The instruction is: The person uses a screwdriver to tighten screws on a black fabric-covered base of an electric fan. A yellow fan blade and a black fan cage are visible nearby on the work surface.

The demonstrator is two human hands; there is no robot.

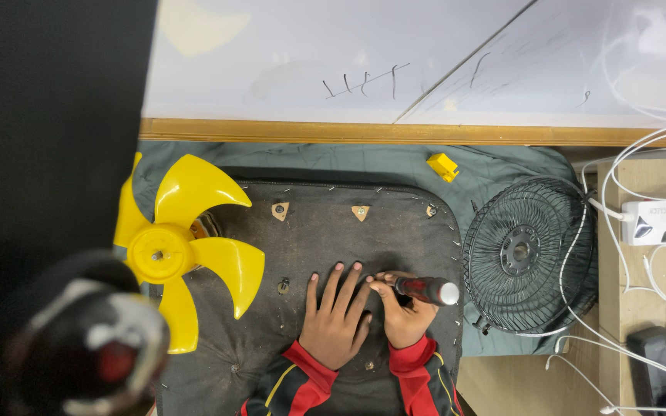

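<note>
Two bare hands rest on a dark padded fabric panel [325, 246]. The left hand [335, 320] lies flat, fingers spread wide, pressing the panel. The right hand [404, 316] is closed around a red-and-black handled screwdriver [425, 290], tip hidden beneath the fingers. Risk: the tip could slip into the adjacent left fingers. A yellow plastic five-blade fan propeller [183, 250] overlaps the panel's left edge; a black wire fan grille [524, 254] lies just right.

One yellow fan blade [179, 258], one black fan grille [526, 254], two triangular brackets [280, 209], one screwdriver [427, 290].
</note>
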